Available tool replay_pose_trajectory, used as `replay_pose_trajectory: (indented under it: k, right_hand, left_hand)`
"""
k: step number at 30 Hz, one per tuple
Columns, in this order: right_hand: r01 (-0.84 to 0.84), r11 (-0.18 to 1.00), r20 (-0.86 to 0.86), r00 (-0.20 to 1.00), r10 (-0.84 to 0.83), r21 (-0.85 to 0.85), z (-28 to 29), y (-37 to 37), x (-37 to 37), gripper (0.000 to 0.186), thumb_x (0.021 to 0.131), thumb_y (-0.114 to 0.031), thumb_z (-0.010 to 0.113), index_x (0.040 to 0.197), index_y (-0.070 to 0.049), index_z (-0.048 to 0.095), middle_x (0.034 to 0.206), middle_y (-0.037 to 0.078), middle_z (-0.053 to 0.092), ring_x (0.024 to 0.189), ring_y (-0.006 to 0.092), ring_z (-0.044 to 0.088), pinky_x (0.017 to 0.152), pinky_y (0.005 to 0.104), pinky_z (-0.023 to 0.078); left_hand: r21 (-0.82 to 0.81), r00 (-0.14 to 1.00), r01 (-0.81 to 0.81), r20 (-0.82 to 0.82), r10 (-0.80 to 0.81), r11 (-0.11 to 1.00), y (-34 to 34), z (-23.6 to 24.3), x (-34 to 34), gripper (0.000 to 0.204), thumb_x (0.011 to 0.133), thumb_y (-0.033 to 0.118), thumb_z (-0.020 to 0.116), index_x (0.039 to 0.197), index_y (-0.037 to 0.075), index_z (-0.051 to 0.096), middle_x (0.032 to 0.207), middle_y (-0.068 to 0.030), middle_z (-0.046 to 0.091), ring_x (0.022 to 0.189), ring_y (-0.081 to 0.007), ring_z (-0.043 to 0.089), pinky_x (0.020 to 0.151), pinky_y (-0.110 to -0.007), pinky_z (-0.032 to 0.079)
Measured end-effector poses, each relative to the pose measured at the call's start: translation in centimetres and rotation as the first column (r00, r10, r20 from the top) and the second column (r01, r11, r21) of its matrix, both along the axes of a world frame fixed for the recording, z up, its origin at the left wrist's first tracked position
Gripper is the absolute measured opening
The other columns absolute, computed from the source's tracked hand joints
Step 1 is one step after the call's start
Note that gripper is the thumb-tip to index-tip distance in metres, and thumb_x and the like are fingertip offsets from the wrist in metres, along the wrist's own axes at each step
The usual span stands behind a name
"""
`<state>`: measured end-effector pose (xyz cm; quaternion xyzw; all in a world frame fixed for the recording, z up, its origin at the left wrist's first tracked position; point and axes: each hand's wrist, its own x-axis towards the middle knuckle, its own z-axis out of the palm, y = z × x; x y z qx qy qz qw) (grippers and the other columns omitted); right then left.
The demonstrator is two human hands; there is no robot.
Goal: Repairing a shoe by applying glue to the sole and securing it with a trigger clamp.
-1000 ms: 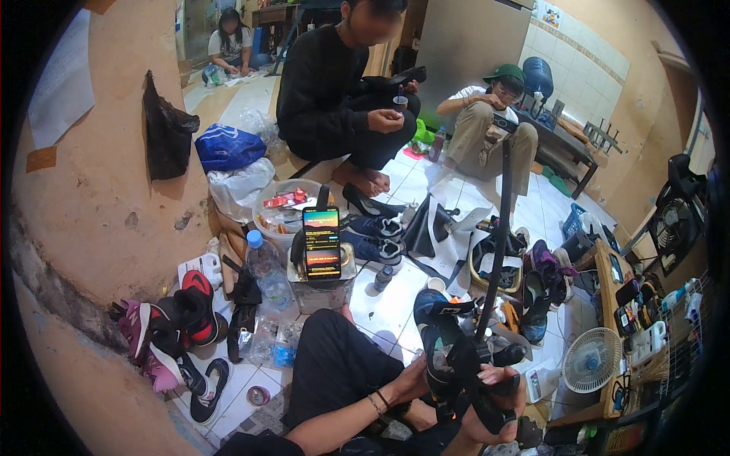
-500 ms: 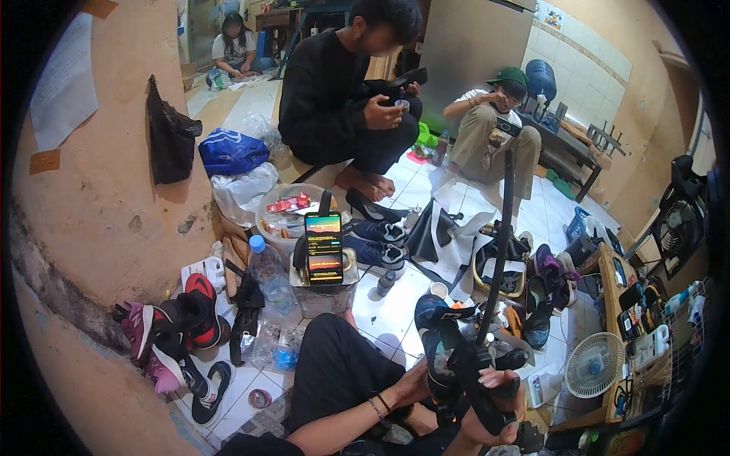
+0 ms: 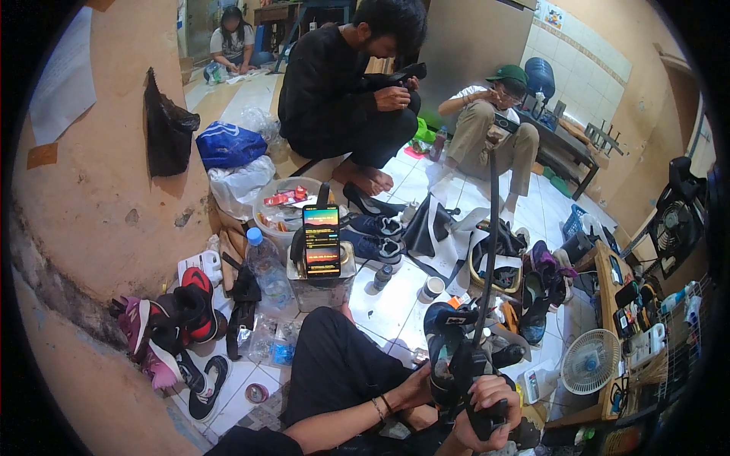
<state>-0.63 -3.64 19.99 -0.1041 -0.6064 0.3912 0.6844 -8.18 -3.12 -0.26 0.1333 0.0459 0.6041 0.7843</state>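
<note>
In front of my lap I hold a dark shoe [image 3: 439, 325], its toe pointing up and away. My left hand [image 3: 411, 389] is closed on its lower left side. My right hand [image 3: 490, 410] wraps round a black grip-like part close against the shoe. From there a long, thin black rod or hose [image 3: 490, 247] rises upward; I cannot tell what tool it belongs to. Part of the shoe is hidden behind this black part and my fingers. A paper cup [image 3: 432, 289] and a small dark bottle [image 3: 383, 277] stand on the tiles beyond the shoe.
A phone [image 3: 322, 239] leans upright on a clear container [image 3: 328, 292], beside a water bottle [image 3: 264, 266]. Several shoes [image 3: 199, 304] lie at left, more [image 3: 536, 304] at right. A white fan [image 3: 591, 363] and cluttered wooden bench [image 3: 608, 289] stand right. A co-worker in black [image 3: 327, 99] squats ahead.
My right hand has risen slightly, its fingers now curled over the black part. The shoe has dropped a little, uncovering more of the cup. The black-clad co-worker's hand has moved toward the shoe there.
</note>
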Motion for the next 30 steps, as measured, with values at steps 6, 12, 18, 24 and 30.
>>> replay_pose_trajectory:
  k: [6, 12, 18, 24, 30]
  right_hand:
    - [-0.035, 0.999, 0.03, 0.999, 0.035, -0.009, 0.3, 0.1, 0.4, 0.048, 0.086, -0.05, 0.043, 0.077, -0.003, 0.045, 0.06, 0.007, 0.043, 0.056, 0.0175, 0.043, 0.056, 0.0326, 0.038]
    - [-0.088, 0.995, 0.101, 0.991, 0.093, -0.053, 0.9, 0.1, 0.5, 0.05, 0.084, -0.05, 0.046, 0.081, -0.001, 0.048, 0.065, 0.009, 0.045, 0.059, 0.0203, 0.047, 0.062, 0.0363, 0.043]
    - [-0.077, 0.989, 0.145, 0.985, 0.095, -0.125, 1.3, 0.4, 0.6, 0.05, 0.083, -0.049, 0.047, 0.085, 0.001, 0.048, 0.068, 0.013, 0.049, 0.067, 0.0256, 0.052, 0.082, 0.0449, 0.044]
    - [-0.115, 0.982, 0.111, 0.985, 0.132, -0.149, 0.5, 1.7, 1.6, 0.047, 0.08, -0.047, 0.045, 0.087, 0.0, 0.047, 0.07, 0.013, 0.049, 0.073, 0.0254, 0.051, 0.085, 0.0459, 0.043]
    - [-0.11, 0.978, 0.124, 0.983, 0.133, -0.178, 0.6, 1.0, 1.2, 0.053, 0.077, -0.049, 0.044, 0.09, 0.002, 0.047, 0.074, 0.014, 0.048, 0.075, 0.0255, 0.05, 0.088, 0.0462, 0.042]
  left_hand:
    - [0.002, 1.0, -0.004, -0.013, 0.004, 1.0, 0.1, -0.5, 0.8, 0.067, 0.091, 0.056, 0.054, 0.141, 0.013, 0.039, 0.14, -0.0059, 0.048, 0.128, -0.0224, 0.046, 0.107, -0.051, 0.033]
    - [0.056, 1.0, 0.016, 0.015, -0.017, 0.998, -0.2, 0.5, -0.1, 0.069, 0.091, 0.055, 0.055, 0.142, 0.012, 0.039, 0.143, -0.007, 0.046, 0.13, -0.0232, 0.044, 0.11, -0.05, 0.03]
    - [0.031, 0.999, -0.03, 0.027, 0.029, 0.999, 0.1, 1.1, -0.2, 0.067, 0.093, 0.053, 0.053, 0.142, 0.01, 0.038, 0.144, -0.0079, 0.045, 0.131, -0.0242, 0.043, 0.111, -0.049, 0.029]
    - [0.04, 0.995, -0.054, 0.092, 0.05, 0.998, 0.1, 2.2, -0.6, 0.058, 0.097, 0.046, 0.05, 0.143, 0.017, 0.032, 0.144, -0.0074, 0.045, 0.134, -0.0242, 0.04, 0.11, -0.051, 0.031]
    - [0.096, 0.994, -0.039, 0.106, 0.028, 0.995, 0.5, 1.6, -0.8, 0.054, 0.099, 0.042, 0.049, 0.143, 0.018, 0.03, 0.145, -0.0072, 0.044, 0.133, -0.0241, 0.041, 0.11, -0.051, 0.031]
